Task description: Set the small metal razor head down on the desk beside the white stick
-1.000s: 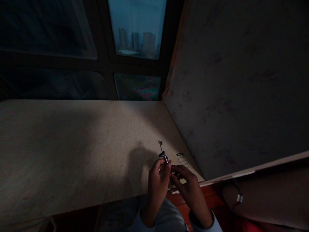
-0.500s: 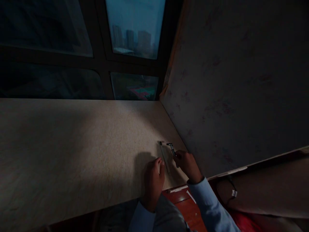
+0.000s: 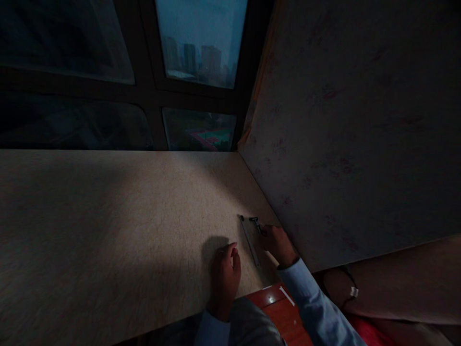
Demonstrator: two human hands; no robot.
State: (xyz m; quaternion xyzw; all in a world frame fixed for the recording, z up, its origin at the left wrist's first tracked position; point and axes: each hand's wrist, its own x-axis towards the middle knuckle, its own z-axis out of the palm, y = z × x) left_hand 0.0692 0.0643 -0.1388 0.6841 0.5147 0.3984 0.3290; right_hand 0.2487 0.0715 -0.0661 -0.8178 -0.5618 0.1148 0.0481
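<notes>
My right hand is closed around the handle of a razor. Its T-shaped head points away from me, just above the pale countertop. Left of the razor lies a slim, light-handled toothbrush with a dark head at the far end. My left hand is at the near side of the counter, left of the toothbrush and apart from it. Its fingers are loosely curled, with a small gap between thumb and forefinger and nothing visible in them. The palm is hidden.
A dark-framed window rises behind the counter. On the right stands a wall with faint floral patterning. Below the counter's front edge are a reddish wooden surface and a dark cable with a white tag.
The razor has sunk lower toward the counter, with my right hand still around it. My left hand has shifted slightly toward me and away from the toothbrush. The view has tilted a little.
</notes>
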